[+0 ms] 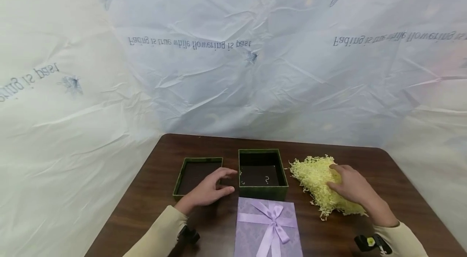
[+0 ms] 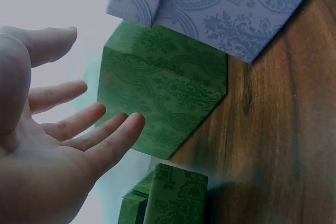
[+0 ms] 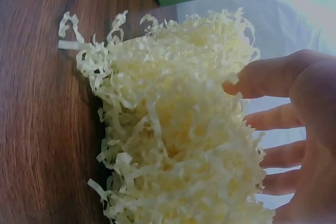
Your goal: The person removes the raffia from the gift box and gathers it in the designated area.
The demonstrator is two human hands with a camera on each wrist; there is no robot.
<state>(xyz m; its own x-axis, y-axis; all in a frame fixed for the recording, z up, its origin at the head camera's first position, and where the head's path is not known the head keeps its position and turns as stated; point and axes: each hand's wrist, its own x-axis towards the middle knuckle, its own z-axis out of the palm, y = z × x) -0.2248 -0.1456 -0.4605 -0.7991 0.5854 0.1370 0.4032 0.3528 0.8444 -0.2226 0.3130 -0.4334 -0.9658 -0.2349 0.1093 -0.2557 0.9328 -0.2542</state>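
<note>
Beside the open green box my left hand reaches in from the left. Its fingers are spread and hold nothing in the left wrist view, where the green box stands past the fingertips. My right hand rests at a heap of pale yellow shredded paper. In the right wrist view its fingers are spread along the edge of the shredded paper, with the thumb tip at the strands. A few loose paper strands lie on the box's dark floor.
A shallow green box lid lies inside up at the left, behind my left hand. In front of the box is a purple patterned box with a lilac ribbon bow. All are on a brown wooden table, with a pale printed sheet hanging behind.
</note>
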